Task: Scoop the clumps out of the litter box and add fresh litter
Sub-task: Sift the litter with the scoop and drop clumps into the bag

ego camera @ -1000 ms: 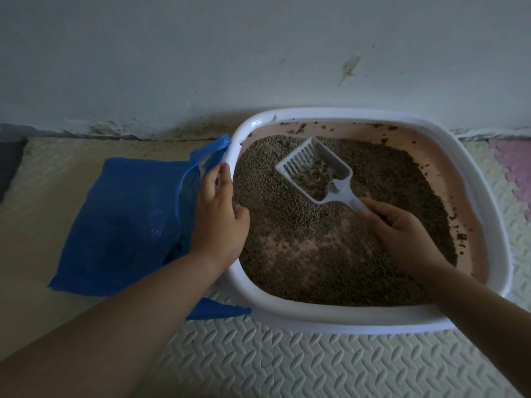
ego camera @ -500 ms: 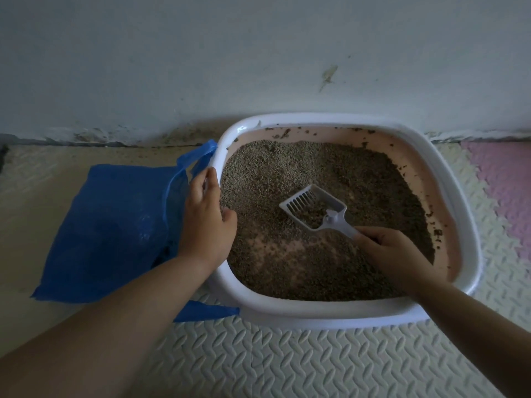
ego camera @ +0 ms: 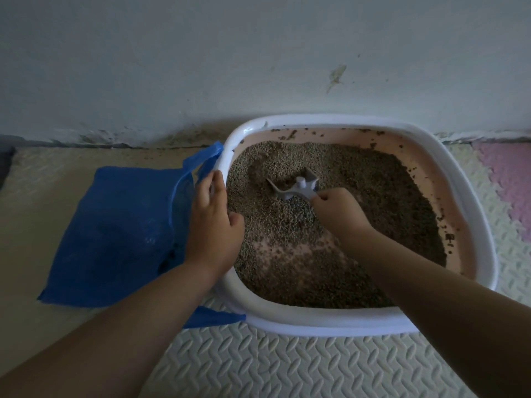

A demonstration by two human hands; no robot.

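Sitting on a pale, bumpy foam floor mat point(ego camera: 258, 363), right up against a grey-white wall point(ego camera: 201, 67): a big white plastic litter box point(ego camera: 330, 323) with a pink inside. Filling most of that box with brown-grey grainy litter point(ego camera: 359, 191), piling up thicker toward the back and the right, thinning out near the front left and showing a patch of bare pink bottom point(ego camera: 284, 248). Sticking to the pink inner walls in dark crumbs and smears, mostly along the back and the right side. Gripping the handle of a small grey plastic scoop point(ego camera: 298, 187) with the right hand point(ego camera: 339, 214), with fingers curled tight round it. Pushing the front end of the scoop down into the litter near the middle of the box, with the back end poking up above the grains. Hiding the front of the scoop under the litter, so not possible to tell what is inside it. Resting the left hand point(ego camera: 212, 231) on the left rim of the box, with fingers lying fairly straight along the rim and the thumb pointing in over the litter, not holding anything. Lying on the mat just left of the box: a floppy blue plastic bag point(ego camera: 120, 234), with its handle loops reaching up to the rim by the left fingertips and one corner tucking under the front left of the box. Peeking in at the far right: a pink mat tile point(ego camera: 505, 173).
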